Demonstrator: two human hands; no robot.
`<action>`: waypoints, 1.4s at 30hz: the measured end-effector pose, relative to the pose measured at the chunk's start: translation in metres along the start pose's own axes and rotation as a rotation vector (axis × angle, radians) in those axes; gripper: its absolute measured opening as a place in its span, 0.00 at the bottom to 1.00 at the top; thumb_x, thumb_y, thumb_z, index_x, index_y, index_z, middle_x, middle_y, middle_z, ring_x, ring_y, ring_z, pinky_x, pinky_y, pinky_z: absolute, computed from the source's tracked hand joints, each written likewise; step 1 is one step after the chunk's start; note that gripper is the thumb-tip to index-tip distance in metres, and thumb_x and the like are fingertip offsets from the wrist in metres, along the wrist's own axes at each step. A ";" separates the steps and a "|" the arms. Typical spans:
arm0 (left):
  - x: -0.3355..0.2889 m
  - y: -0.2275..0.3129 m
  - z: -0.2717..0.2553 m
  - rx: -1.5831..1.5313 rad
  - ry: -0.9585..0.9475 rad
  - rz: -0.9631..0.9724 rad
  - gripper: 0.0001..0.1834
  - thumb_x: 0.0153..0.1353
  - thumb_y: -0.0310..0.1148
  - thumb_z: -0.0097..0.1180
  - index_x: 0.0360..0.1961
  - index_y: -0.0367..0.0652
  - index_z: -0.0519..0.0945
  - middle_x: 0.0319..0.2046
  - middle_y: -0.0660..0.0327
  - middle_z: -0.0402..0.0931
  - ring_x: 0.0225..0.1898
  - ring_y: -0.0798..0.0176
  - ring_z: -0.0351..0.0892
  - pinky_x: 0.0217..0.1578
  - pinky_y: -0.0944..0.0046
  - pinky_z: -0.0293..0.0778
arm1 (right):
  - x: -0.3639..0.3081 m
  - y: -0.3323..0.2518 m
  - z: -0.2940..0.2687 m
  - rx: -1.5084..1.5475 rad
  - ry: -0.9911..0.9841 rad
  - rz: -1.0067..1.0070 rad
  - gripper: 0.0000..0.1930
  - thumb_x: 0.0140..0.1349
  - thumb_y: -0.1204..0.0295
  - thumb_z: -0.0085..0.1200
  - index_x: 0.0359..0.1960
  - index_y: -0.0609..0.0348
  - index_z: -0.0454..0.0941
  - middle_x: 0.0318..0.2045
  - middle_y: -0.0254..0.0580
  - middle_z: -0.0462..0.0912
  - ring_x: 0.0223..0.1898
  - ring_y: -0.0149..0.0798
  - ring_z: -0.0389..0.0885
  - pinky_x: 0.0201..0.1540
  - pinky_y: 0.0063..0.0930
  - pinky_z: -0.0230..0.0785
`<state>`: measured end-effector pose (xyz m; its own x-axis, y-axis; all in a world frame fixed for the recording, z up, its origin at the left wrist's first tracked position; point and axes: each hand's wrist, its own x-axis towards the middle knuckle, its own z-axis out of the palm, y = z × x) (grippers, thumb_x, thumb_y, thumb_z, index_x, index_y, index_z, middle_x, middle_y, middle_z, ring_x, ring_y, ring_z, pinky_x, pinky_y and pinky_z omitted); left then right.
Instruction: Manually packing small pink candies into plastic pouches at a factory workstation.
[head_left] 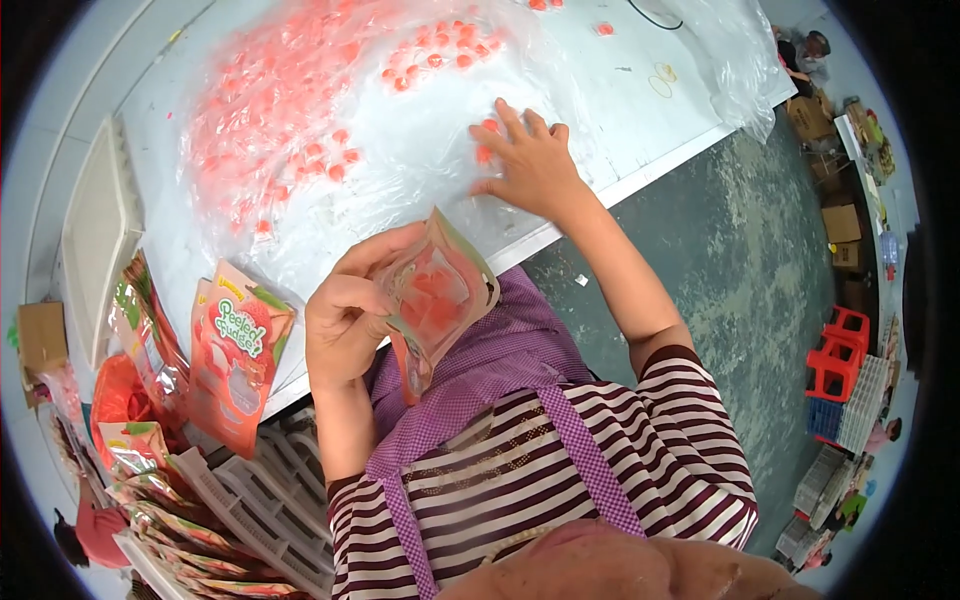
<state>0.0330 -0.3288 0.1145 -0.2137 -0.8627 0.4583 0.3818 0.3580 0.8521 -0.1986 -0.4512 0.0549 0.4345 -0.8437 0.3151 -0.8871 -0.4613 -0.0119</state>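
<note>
My left hand [352, 305] grips the edge of a candy pouch [408, 345], its mouth spread wide and facing up. Inside the pouch lie several red wrapped candies [434, 298]. Over the table my right hand [530, 160] reaches out with its fingers spread. Beside its fingertips are a few loose red candies [484, 155] on clear plastic sheeting. A large heap of wrapped red candies [270, 90] covers the sheeting further left, with a smaller cluster [445, 45] beyond my right hand.
Printed pouches [235, 350] lie at the table's left edge. Below them, filled pouches [190, 540] stand by a grey plastic crate [250, 500]. A white tray [105, 235] rests far left. Red stools [838, 355] and cardboard boxes [842, 225] stand across the green floor, with other people further off.
</note>
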 end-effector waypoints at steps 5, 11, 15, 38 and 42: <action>0.000 0.004 0.001 0.026 0.032 0.007 0.08 0.57 0.34 0.58 0.30 0.41 0.73 0.54 0.35 0.64 0.57 0.38 0.65 0.54 0.43 0.63 | -0.002 -0.004 -0.009 0.100 -0.195 0.079 0.25 0.50 0.48 0.55 0.50 0.38 0.73 0.56 0.36 0.67 0.47 0.45 0.67 0.45 0.44 0.56; 0.001 0.010 -0.002 0.092 0.093 0.084 0.09 0.55 0.33 0.59 0.29 0.42 0.73 0.54 0.35 0.65 0.56 0.39 0.67 0.53 0.44 0.65 | -0.020 0.006 -0.003 0.111 0.120 -0.079 0.22 0.52 0.51 0.55 0.49 0.39 0.73 0.50 0.37 0.70 0.48 0.45 0.66 0.48 0.42 0.55; 0.007 0.013 0.001 0.142 0.125 0.093 0.09 0.54 0.33 0.60 0.28 0.43 0.73 0.53 0.36 0.65 0.56 0.40 0.67 0.54 0.46 0.66 | -0.019 0.000 0.001 0.133 0.174 -0.056 0.20 0.53 0.53 0.55 0.46 0.42 0.75 0.46 0.37 0.71 0.46 0.45 0.66 0.48 0.41 0.56; 0.043 0.024 0.018 0.956 0.134 0.309 0.04 0.46 0.22 0.57 0.19 0.37 0.74 0.53 0.44 0.69 0.56 0.42 0.66 0.55 0.51 0.64 | -0.028 -0.004 0.001 0.228 0.138 -0.095 0.11 0.47 0.63 0.61 0.32 0.45 0.76 0.36 0.31 0.72 0.35 0.39 0.67 0.37 0.35 0.60; 0.047 0.000 0.015 1.084 0.024 0.205 0.04 0.46 0.22 0.57 0.19 0.37 0.73 0.54 0.46 0.68 0.57 0.47 0.66 0.56 0.55 0.62 | -0.029 -0.002 0.005 0.282 0.148 -0.141 0.08 0.46 0.68 0.61 0.28 0.48 0.76 0.33 0.31 0.72 0.33 0.38 0.67 0.35 0.31 0.60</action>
<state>0.0097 -0.3643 0.1400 -0.2144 -0.7537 0.6213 -0.5853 0.6083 0.5360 -0.2093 -0.4269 0.0414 0.5039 -0.7269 0.4666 -0.7331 -0.6456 -0.2140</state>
